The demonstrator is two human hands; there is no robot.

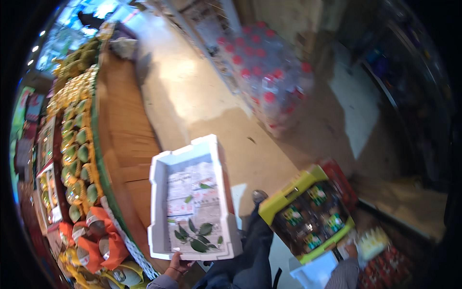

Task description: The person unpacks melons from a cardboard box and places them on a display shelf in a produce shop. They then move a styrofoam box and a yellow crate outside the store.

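Observation:
A white foam box (231, 238), lined with newspaper (186, 209) that bears writing, tilts in front of me. Green leaves (198, 236) lie scattered inside it, mostly at the near end. My left hand (179, 266) grips its near rim, with the thumb over the edge. At the lower right, my right hand (351, 249) is by the near corner of a yellow-green carton (276, 207) holding several clear packs with green labels. Whether its blurred fingers hold anything is unclear. A pale blue-white box or panel (314, 270) is just left of my right forearm.
A fruit display (83, 151) with a wooden front (126, 144) runs along the left. A large clear bag of red-capped bottles (270, 83) stands on the floor ahead. Red packs (388, 269) and small pale bottles (373, 244) are at the lower right.

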